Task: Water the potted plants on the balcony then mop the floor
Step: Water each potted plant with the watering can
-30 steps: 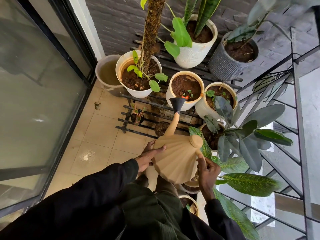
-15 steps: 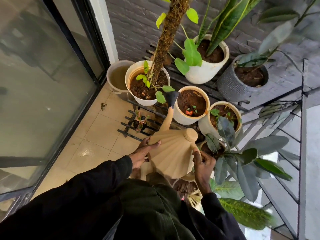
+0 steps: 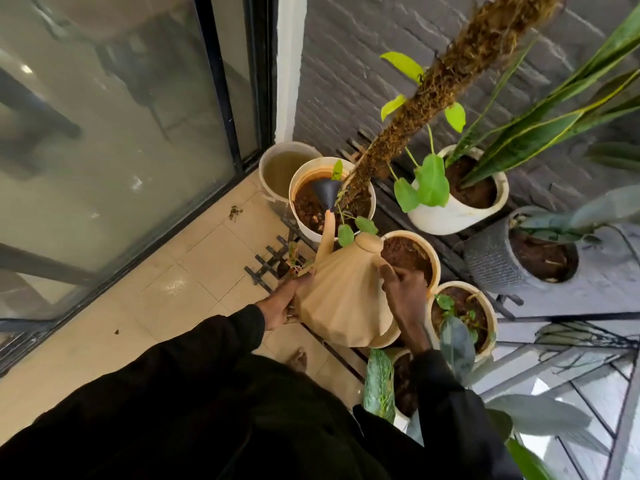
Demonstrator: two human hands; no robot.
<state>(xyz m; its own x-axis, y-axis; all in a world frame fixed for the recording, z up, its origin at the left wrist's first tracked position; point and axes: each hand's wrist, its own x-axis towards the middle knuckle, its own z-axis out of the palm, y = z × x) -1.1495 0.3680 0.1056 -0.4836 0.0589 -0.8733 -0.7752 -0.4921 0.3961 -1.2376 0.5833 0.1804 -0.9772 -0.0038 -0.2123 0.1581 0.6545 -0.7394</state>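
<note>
Floor: beige tiles (image 3: 194, 271), glossy in spots, meeting a glass sliding door (image 3: 121, 133) on the left and a grey brick wall (image 3: 346, 64) at the far side.
Watering can (image 3: 343, 299): tan and faceted, held tilted above a black slatted rack (image 3: 266, 268) in mid-scene, spout aimed far and slightly left.
Spout head (image 3: 325, 194): dark funnel, sits over the soil of the moss-pole pot, just beside the pole.
Left hand (image 3: 280, 303): lies flat against the can's left flank, fingers straight and close together.
Right hand (image 3: 401, 292): curls round the can's right side at the handle; fingertips hidden.
Moss-pole pot (image 3: 308, 233): white, holds wet brown soil, a shaggy moss pole (image 3: 433, 88) and small green leaves.
Bucket (image 3: 265, 171): pale, just left of that pot; holds what looks like murky liquid.
Cream pot (image 3: 437, 265): right of the can, partly hidden, holds dark soil.
Near cream pot (image 3: 493, 320): holds soil and a small leafy plant.
Far white pot (image 3: 450, 216): holds soil and long striped leaves.
Grey pot (image 3: 491, 258): textured, far right, holds dark soil and dull grey-green leaves.
</note>
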